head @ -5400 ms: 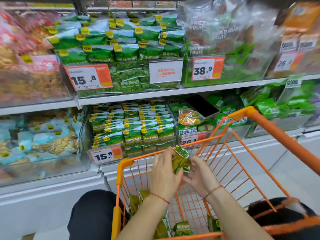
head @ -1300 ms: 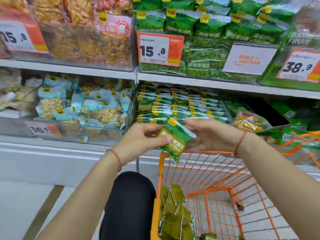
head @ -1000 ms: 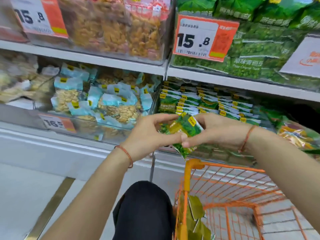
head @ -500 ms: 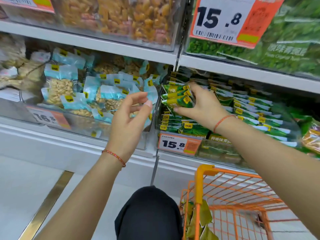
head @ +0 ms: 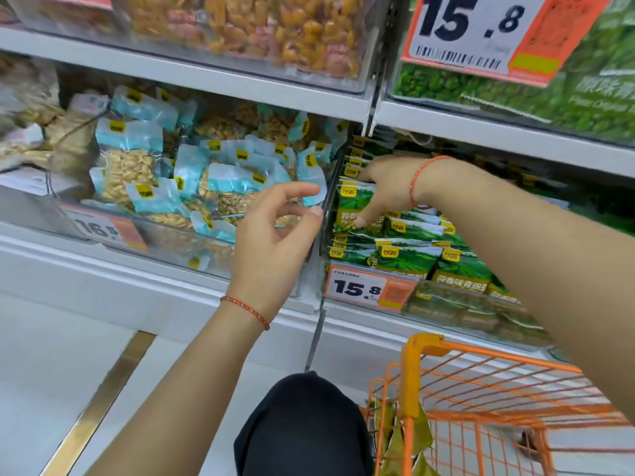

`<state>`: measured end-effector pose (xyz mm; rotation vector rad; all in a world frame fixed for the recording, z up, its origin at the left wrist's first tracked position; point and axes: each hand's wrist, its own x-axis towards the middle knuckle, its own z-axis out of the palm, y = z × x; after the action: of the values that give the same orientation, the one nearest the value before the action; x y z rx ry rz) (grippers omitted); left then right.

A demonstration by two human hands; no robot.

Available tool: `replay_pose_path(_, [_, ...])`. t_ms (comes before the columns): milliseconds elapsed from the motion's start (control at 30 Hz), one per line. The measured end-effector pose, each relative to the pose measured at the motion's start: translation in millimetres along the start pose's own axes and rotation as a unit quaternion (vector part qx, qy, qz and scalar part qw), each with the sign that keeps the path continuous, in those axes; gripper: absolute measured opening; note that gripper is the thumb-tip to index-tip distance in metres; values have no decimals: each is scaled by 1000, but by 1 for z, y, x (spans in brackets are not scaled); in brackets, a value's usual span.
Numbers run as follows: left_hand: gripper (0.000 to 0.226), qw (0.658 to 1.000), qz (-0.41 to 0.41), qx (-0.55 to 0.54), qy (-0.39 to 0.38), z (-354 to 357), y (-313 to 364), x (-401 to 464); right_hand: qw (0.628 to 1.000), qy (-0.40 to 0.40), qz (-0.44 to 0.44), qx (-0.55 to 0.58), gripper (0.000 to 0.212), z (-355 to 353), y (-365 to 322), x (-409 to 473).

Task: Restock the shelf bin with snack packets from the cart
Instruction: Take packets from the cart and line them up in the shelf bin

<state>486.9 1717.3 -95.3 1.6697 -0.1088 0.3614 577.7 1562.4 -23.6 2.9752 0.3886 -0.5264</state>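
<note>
Pressing a green packet (head: 355,209) into the shelf bin (head: 446,305), our right hand (head: 385,187) is gripping it; left hand (head: 275,235) is hovering empty, loosely curled (more packets are waiting in the cart (head: 410,369)).

glossy green plastic snack packets (head: 405,259) fill the clear, shiny plastic shelf bin (head: 457,304). the orange wire cart (head: 481,383) is smooth coated metal. pale blue film packets (head: 226,176) gleam beside it. the white shelf edge (head: 192,73) looks smooth, painted. a braided red thread bracelet (head: 245,309) looks matt.
</note>
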Motion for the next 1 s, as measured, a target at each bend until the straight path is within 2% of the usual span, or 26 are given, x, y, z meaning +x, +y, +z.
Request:
replay_pose_path(67, [18, 1000, 15, 12, 6, 0, -1, -1, 998, 25, 5, 60, 84, 7, 5, 3])
replay_pose_path(167, [17, 999, 28, 18, 13, 1, -4, -4, 978, 151, -3, 144, 69, 22, 12, -3])
replay_pose_path(233, [17, 999, 31, 17, 16, 2, -6, -7, 970, 229, -3, 86, 62, 29, 12, -11])
replay_pose_path(300, [17, 999, 35, 21, 16, 2, -7, -8, 965, 260, 3, -19, 59, 34, 8, -16])
replay_pose_path(367, [18, 999, 35, 25, 16, 3, -9, -8, 962, 262, 9, -70, 56, 35, 4, -15])
replay_pose_path(467, [18, 998, 37, 37, 19, 3, -10, -8, 965, 246, 14, -87, 58, 35, 1, -11])
replay_pose_path(600, [20, 998, 45, 44, 15, 1, -7, -12, 967, 226, -21, -112, 67, 44, 0, -14])
replay_pose_path(700, [19, 998, 38, 45, 12, -2, -7, -13, 976, 219, -18, 1, 71, 43, 6, -18])
replay_pose_path(767, [19, 998, 37, 49, 17, -5, -6, -14, 972, 228, -20, 56, 64, 40, 12, -21])
replay_pose_path(867, [19, 998, 41, 50, 25, -7, -4, -14, 969, 242, -25, 38, 53, 42, 14, -20])
replay_pose_path(1000, [20, 997, 36, 60, 20, -4, -6, -15, 974, 220, -32, 41, 49, 45, 9, -13])
